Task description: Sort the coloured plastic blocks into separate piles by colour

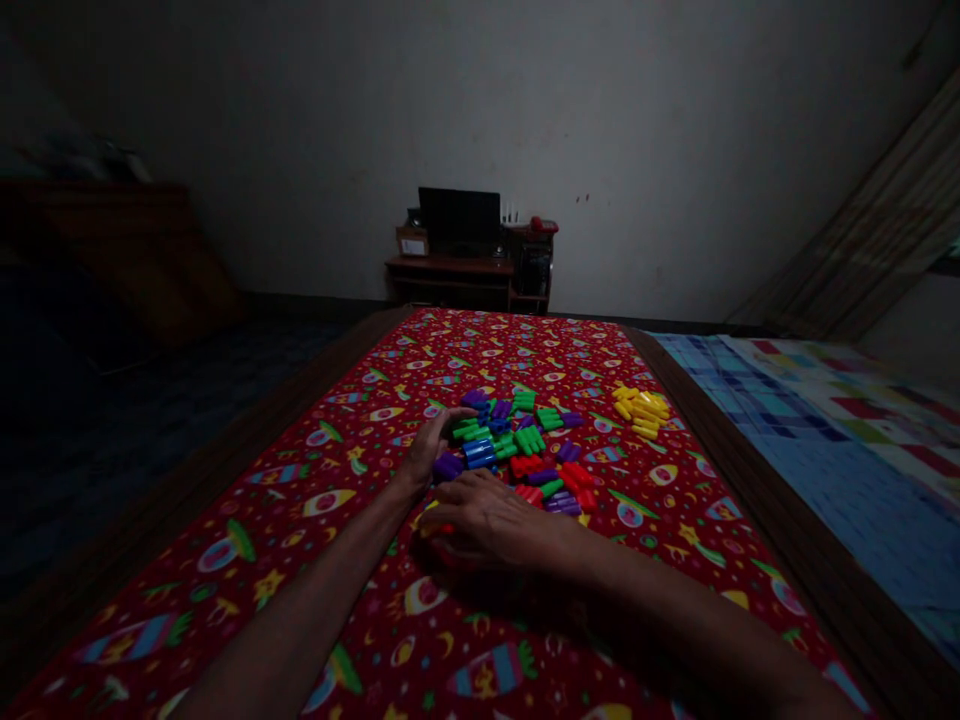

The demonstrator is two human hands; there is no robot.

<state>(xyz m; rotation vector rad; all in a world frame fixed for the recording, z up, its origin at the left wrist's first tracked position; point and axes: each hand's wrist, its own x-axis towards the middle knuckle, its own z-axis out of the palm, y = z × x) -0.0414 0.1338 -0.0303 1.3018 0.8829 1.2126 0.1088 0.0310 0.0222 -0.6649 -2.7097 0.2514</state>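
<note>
A loose heap of coloured plastic toy blocks lies on a red printed cloth, made of ribbed pieces such as a green block [529,441], a blue block [480,453], a red block [576,477] and a purple block [562,503]. My left hand [429,447] rests at the heap's left edge, fingers stretched along it and apart from the thumb, beside a purple block [448,466]. My right hand [491,515] is curled at the near side of the heap. A yellow block [429,508] shows at its fingertips; some red shows beneath, and the palm is hidden.
A separate pile of yellow blocks [642,410] sits to the right on the red cloth [480,355]. Beyond the cloth stands a low desk [450,266] with a monitor [460,217]. Checkered bedding [780,420] lies to the right, and a wooden cabinet [127,260] stands at the left.
</note>
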